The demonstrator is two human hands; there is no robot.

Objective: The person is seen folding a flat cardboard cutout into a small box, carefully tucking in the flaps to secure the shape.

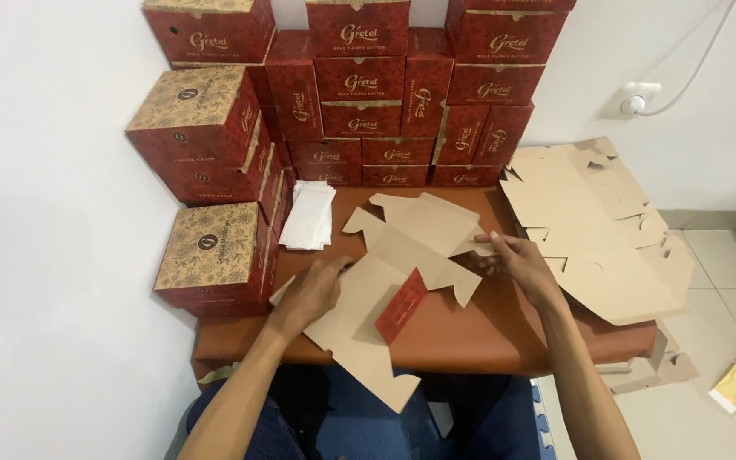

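Your left hand (313,294) lies on the near-left part of the flat carton blank (402,281), and your right hand (517,264) touches its right edge. The blank rests on the table (470,336), overhanging the near edge. Beyond your left hand lie folded papers (308,217). Assembled boxes (359,94) stack behind both hands and left of your left. A pile of blanks (594,230) lies right of your right hand.
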